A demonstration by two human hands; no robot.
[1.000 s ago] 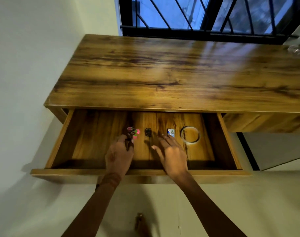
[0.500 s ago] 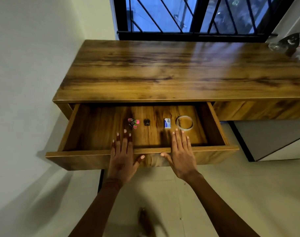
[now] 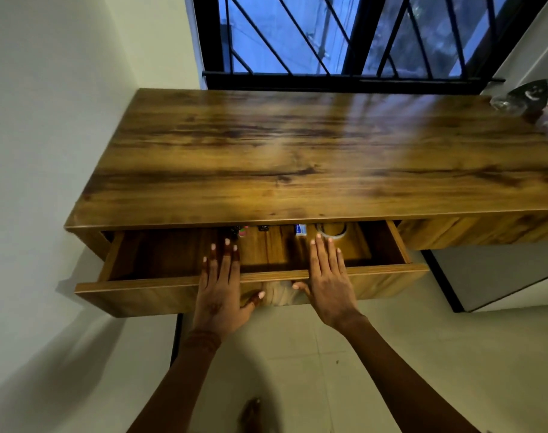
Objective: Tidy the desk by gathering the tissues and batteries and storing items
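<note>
Left hand and right hand lie flat, fingers straight, holding nothing, over the drawer front, tape roll and blue-white pack stowed at the drawer's twelve o'clock, so a shove could nip those fingertips under the desktop.

Your left hand and right hand are bare, and both forearms are bare down to the lower edge of the view. Your nails are pale and reach just past the fingertips. A darker band seems to circle your left wrist; it is unclear whether it is something worn. A blurred foot shows low down.
</note>
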